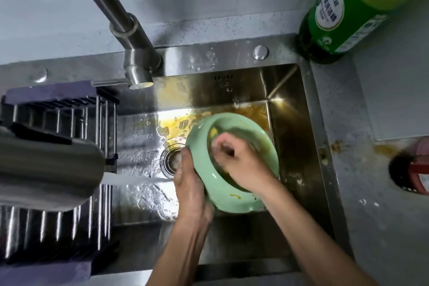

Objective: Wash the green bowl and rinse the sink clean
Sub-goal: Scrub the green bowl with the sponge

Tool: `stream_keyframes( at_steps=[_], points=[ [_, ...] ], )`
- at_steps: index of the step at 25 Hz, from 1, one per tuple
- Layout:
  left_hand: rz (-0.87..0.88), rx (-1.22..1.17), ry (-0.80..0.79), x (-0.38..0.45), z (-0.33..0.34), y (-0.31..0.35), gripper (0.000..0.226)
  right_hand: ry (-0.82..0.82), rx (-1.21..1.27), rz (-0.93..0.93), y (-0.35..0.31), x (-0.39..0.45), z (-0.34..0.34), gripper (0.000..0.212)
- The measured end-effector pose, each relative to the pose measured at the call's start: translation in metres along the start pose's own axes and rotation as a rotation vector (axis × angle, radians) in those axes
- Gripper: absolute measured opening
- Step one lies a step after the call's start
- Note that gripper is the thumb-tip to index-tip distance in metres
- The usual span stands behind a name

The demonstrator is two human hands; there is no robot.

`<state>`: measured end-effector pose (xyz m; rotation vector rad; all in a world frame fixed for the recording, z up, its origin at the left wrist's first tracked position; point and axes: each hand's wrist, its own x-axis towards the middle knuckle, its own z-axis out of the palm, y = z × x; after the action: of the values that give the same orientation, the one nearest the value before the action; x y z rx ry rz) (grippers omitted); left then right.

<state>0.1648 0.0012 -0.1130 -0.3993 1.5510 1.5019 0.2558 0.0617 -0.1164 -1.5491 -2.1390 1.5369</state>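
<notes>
The left hand (pixel 189 183) clamps the pale green glazed bowl (pixel 232 162) tilted just right of the round steel drain (pixel 173 159) so the closed right hand (pixel 234 154) can scrub inside.

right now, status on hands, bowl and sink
Left hand grips bowl rim, tilted over sink. Right hand inside bowl, scrubbing; blurred. Yellow residue in bowl, orange stains on sink floor. Nothing blocking.

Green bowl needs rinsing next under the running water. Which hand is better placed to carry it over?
Left. The left hand already grips the green bowl by its rim, on the side nearest the water stream. The right hand is inside the bowl, scrubbing, so probably not gripping it.
</notes>
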Motion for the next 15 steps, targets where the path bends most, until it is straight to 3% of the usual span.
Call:
stream_keyframes(
  at_steps=[4, 5, 7, 9, 12, 15],
  points=[
    [0.081, -0.006, -0.003, 0.009, -0.001, 0.004, 0.032, 0.031, -0.192, 0.230, 0.005, -0.002, 0.000, 0.019],
    [0.105, 0.018, -0.002, 0.008, 0.001, 0.003, 0.028, -0.014, -0.023, 0.323, 0.003, -0.009, 0.004, 0.021],
    [0.196, 0.170, -0.025, -0.002, 0.007, -0.007, 0.029, -0.007, 0.553, 0.450, -0.007, -0.008, 0.003, 0.036],
    [0.318, 0.318, -0.093, -0.008, 0.009, -0.013, 0.031, 0.131, 0.902, 0.469, -0.016, -0.004, 0.007, 0.040],
    [0.382, 0.343, -0.171, -0.002, 0.009, -0.003, 0.034, 0.371, 0.640, 0.167, -0.027, -0.023, 0.021, 0.028],
    [0.461, 0.467, -0.273, -0.008, 0.011, -0.002, 0.029, 0.458, 0.398, -0.099, -0.032, -0.012, 0.010, 0.043]
  ],
)
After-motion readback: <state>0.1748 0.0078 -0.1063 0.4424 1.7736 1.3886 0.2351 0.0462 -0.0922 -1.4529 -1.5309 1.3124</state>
